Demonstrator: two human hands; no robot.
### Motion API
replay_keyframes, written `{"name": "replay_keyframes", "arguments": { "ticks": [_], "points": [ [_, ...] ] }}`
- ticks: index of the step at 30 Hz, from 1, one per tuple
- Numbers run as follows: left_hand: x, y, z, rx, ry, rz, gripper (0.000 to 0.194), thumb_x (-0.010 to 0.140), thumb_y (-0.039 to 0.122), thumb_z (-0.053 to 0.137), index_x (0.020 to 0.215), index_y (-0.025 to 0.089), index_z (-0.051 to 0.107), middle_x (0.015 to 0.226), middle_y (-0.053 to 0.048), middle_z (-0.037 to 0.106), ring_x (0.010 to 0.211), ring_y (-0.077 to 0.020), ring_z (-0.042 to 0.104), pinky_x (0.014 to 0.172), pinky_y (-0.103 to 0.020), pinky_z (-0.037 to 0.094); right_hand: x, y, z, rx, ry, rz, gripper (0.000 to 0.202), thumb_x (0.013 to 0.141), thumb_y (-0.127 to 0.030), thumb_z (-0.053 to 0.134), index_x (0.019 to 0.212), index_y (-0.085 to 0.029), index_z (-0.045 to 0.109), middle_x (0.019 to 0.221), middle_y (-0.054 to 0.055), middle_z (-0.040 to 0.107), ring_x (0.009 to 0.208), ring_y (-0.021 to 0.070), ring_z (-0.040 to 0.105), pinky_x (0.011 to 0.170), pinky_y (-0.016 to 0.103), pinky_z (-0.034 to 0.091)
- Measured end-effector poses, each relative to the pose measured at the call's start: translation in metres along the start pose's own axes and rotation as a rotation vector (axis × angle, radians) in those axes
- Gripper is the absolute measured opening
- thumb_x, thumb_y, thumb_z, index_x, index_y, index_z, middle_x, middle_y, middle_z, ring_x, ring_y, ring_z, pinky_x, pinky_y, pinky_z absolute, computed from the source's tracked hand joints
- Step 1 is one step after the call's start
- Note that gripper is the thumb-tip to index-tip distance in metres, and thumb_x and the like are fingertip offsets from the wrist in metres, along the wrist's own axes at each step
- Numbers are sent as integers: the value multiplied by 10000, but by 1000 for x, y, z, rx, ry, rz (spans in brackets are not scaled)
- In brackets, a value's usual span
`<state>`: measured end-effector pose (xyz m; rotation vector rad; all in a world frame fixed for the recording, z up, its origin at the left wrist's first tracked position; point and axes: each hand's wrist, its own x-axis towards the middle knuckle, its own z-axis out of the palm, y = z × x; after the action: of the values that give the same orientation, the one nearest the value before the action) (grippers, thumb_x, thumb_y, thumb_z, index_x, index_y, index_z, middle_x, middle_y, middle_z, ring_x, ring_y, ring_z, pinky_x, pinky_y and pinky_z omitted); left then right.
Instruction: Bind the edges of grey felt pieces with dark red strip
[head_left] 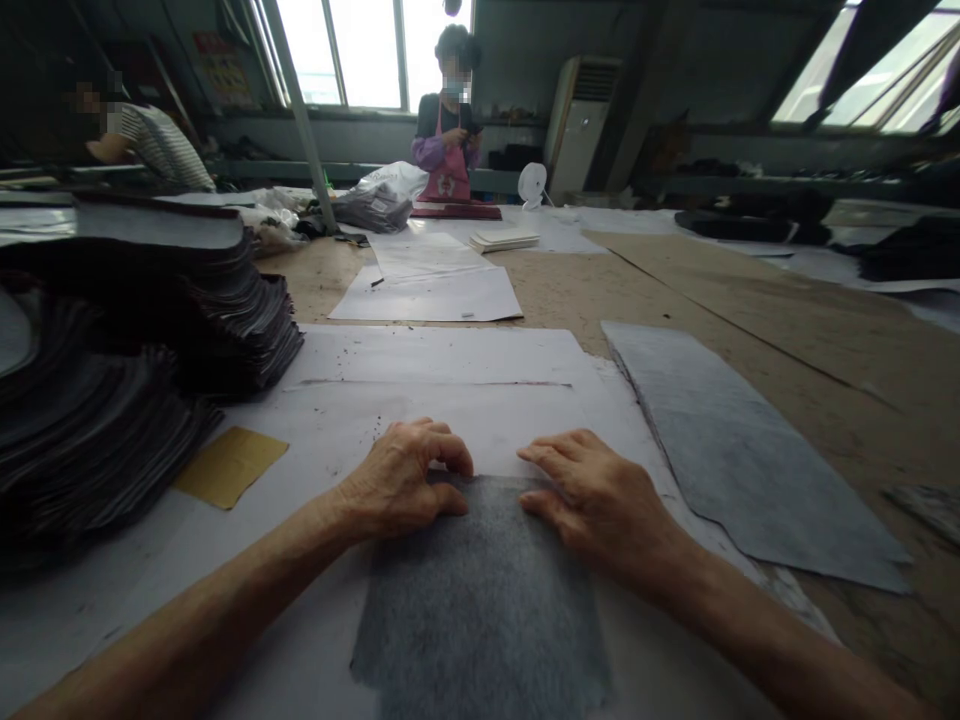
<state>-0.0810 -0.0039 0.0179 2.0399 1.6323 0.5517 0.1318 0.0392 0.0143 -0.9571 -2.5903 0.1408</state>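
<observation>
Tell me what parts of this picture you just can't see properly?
Head view only:
- Far edge of the grey felt piece: hidden under the left hand and right hand.
- Felt's near edge: cut off by the bottom of the frame.
- Dark stack of sheets: runs off the left edge.
- Writing on the red poster: too small and dim.
</observation>
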Motion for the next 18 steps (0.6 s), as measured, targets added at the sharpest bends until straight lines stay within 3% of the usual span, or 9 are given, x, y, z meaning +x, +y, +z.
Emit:
{"name": "replay_keyframes", "arguments": {
  "ticks": [3, 7, 12, 18],
  "points": [
    [1, -2, 0, 10, 5, 36, 285, 636, 156, 703, 909, 224, 659, 853, 20, 624, 836, -145, 521, 774, -278, 398, 11, 5, 3, 38, -169, -10, 275, 689, -155, 685, 960, -174, 645, 912, 39, 635, 899, 198, 527, 794, 333, 453],
    [1, -5, 1, 64, -3, 102, 338, 664, 187, 704, 992, 249, 650, 880, 18, 628, 890, -161, 507, 834, -318, 386, 16, 3, 2, 80, -245, 34, 209, 684, -152, 685, 888, -194, 667, 838, 30, 616, 824, 172, 530, 732, 299, 425],
    [0, -6, 2, 88, 58, 152, 250, 649, 194, 725, 886, 256, 677, 854, 22, 627, 894, -169, 499, 831, -336, 370, 15, 5, 5, 203, -173, 94, 190, 638, -92, 692, 782, -211, 656, 849, 18, 575, 855, 165, 504, 750, 294, 410],
    [1, -13, 3, 128, 89, 309, 126, 691, 187, 696, 804, 236, 670, 796, 29, 609, 822, -139, 508, 820, -336, 345, 4, 6, 10, 213, -32, -104, 146, 733, -53, 589, 811, -172, 621, 807, 25, 570, 813, 151, 487, 706, 271, 416]
  ]
}}
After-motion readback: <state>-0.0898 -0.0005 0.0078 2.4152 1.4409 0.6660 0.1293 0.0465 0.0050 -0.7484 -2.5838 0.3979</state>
